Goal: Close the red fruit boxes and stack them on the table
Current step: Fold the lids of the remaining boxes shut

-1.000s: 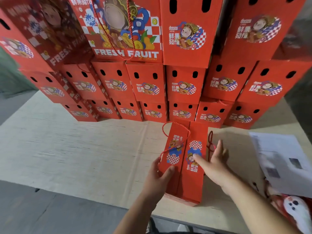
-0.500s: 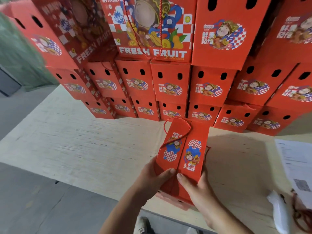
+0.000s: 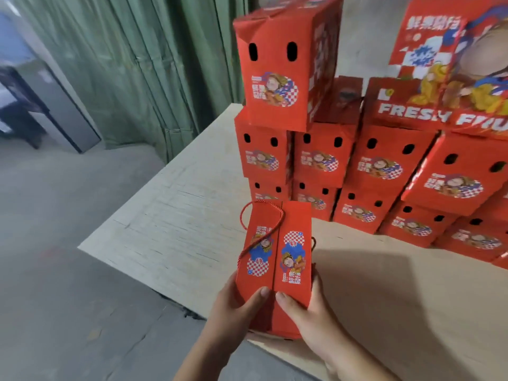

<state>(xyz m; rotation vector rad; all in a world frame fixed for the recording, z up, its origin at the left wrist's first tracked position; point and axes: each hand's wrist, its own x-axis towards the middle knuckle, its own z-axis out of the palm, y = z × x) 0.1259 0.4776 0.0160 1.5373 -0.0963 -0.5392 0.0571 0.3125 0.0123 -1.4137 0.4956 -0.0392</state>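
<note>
Both hands grip one red cardboard box (image 3: 275, 259) at its near end, over the near edge of the pale wood-grain tabletop (image 3: 178, 229). The left hand (image 3: 236, 312) wraps the box's left side with its thumb lying across the top; the right hand (image 3: 308, 312) wraps the right side, its thumb on top beside the left one. The box is a long rectangular carton whose two top flaps meet in a straight seam down the middle. Each flap carries a cartoon figure on blue and red-and-white check, with Chinese characters too small to read. A red twisted cord handle (image 3: 261, 224) loops over the left flap. Beyond the box, touching the tabletop, stands the stack (image 3: 357, 171) of matching cartons, several tiers high, their matte red ends each punched with two oval holes above a round cartoon label. At the stack's left end one carton (image 3: 277, 64) sits highest, its top edge creased. To the stack's upper right a broad face reads "FRESH FRU", cut off by the frame. Left of the stack hangs a pleated green curtain (image 3: 123, 64) above a grey concrete floor (image 3: 55, 257).
</note>
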